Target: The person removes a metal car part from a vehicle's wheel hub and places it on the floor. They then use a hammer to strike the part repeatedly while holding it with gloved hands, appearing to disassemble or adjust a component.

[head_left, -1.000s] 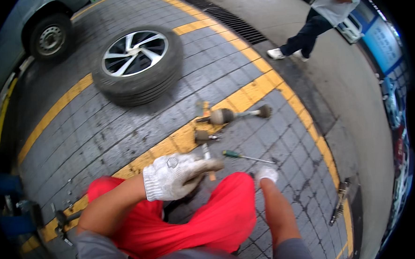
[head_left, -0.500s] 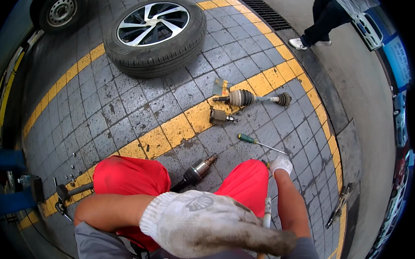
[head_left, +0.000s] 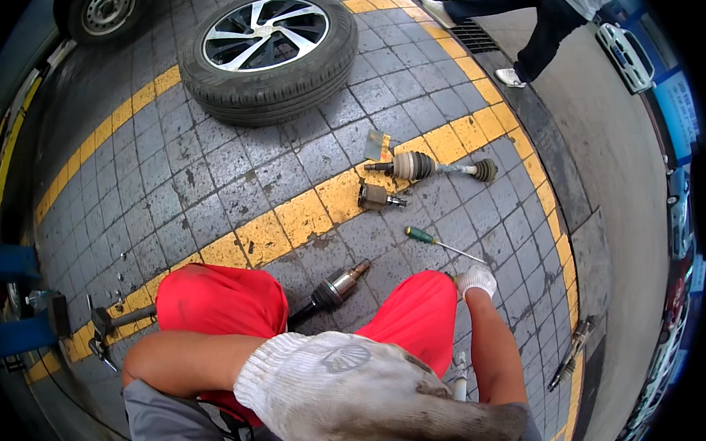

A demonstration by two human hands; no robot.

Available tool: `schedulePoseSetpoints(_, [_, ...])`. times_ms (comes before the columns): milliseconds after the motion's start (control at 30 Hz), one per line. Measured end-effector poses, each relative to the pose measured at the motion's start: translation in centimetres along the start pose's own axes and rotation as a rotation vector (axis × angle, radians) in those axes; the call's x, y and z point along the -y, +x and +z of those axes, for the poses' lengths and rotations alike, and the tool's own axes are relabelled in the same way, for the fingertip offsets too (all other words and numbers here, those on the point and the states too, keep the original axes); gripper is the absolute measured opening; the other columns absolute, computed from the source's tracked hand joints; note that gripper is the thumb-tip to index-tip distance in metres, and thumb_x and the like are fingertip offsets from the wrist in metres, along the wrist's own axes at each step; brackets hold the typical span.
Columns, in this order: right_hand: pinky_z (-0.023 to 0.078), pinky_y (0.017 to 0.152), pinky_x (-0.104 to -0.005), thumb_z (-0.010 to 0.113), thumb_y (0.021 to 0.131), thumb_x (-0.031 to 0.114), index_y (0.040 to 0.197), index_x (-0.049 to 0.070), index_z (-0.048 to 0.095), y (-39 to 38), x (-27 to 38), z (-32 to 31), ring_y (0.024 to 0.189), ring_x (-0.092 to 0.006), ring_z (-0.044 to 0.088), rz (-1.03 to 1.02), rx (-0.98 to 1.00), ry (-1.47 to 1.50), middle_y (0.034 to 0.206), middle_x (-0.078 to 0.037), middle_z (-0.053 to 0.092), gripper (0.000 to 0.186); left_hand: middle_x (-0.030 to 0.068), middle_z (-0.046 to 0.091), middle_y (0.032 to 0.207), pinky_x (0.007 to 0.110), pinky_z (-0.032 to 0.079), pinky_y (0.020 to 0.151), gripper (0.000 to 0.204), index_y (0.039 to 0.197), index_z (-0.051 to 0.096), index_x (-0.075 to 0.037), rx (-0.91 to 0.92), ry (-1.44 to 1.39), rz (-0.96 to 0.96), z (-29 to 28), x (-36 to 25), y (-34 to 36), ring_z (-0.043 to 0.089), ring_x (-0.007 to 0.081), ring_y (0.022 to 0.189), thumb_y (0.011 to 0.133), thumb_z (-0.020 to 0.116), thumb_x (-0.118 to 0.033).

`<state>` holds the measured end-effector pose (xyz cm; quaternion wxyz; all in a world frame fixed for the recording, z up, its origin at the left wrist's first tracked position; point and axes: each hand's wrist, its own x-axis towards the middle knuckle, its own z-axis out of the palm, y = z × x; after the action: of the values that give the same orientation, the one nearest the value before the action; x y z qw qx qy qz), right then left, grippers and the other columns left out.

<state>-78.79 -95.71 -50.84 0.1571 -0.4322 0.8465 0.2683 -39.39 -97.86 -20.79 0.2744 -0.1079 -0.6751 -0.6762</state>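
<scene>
My left hand (head_left: 338, 389), in a stained white knit glove, reaches across my lap. Its fingers point right and lie over a pale rod (head_left: 460, 386), apparently curled round it; their undersides are hidden. Beside my right knee, my right hand (head_left: 477, 280), also gloved, is closed around something small that shows only a yellowish and dark edge. A metal shaft joint with a black boot (head_left: 333, 289) sticks out between my knees. Just beyond the right hand, a green-handled screwdriver (head_left: 442, 244) lies on the tiles, its tip towards that hand.
Farther off lie a drive shaft with rubber boots (head_left: 430, 168), a joint housing (head_left: 380, 195) and a small packet (head_left: 377, 145). A wheel (head_left: 269, 57) lies at the back. A metal bar (head_left: 130, 316) and blue lift arms (head_left: 10, 298) are at left. A person (head_left: 534, 11) walks at upper right.
My left hand has shifted slightly down and right, and more of the pale rod's upper end shows. My right hand stays by the knee. The person's legs have swung wide, one foot farther left.
</scene>
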Motion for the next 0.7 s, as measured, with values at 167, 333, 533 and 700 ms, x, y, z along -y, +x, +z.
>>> schedulePoseSetpoints(167, [0.058,0.098,-0.0410,0.065,0.091,0.036,0.118,0.005,0.078,0.6,-0.1,0.6,0.118,-0.0315,0.071,-0.007,0.005,-0.016,0.127,-0.018,0.073,0.043,0.0212,0.067,0.132,0.045,0.054,0.098,0.050,0.148,0.053,0.001,0.010,0.007,-0.031,-0.2,-0.2,-0.1,0.068,0.0347,0.117,0.098,0.053,0.001])
schedulePoseSetpoints(333, [0.058,0.098,-0.0408,0.066,0.089,0.035,0.119,0.005,0.078,1.0,-0.1,0.6,0.118,-0.0320,0.071,-0.044,0.033,-0.035,0.127,-0.017,0.073,0.044,0.0217,0.067,0.133,0.046,0.054,0.099,0.047,0.147,0.054,0.002,0.026,0.029,-0.058,-0.4,-0.3,-0.1,0.067,0.0351,0.118,0.100,0.054,-0.001])
schedulePoseSetpoints(533, [0.058,0.098,-0.0404,0.064,0.091,0.032,0.119,0.007,0.078,0.2,0.7,-0.5,0.120,-0.0314,0.070,-0.045,0.044,-0.037,0.128,-0.017,0.073,0.040,0.0224,0.066,0.134,0.046,0.054,0.100,0.045,0.145,0.055,0.003,0.016,0.191,-0.210,-1.1,-1.4,-0.3,0.067,0.0355,0.118,0.101,0.054,-0.002])
schedulePoseSetpoints(700, [0.057,0.098,-0.0407,0.066,0.089,0.039,0.119,0.007,0.077,1.3,-1.1,1.1,0.119,-0.0306,0.071,-0.042,0.009,-0.057,0.126,-0.017,0.074,0.045,0.0211,0.067,0.135,0.048,0.054,0.100,0.072,0.151,0.048,-0.009,0.081,0.909,-0.726,-1.9,4.8,-2.3,0.068,0.0385,0.118,0.080,0.060,-0.004])
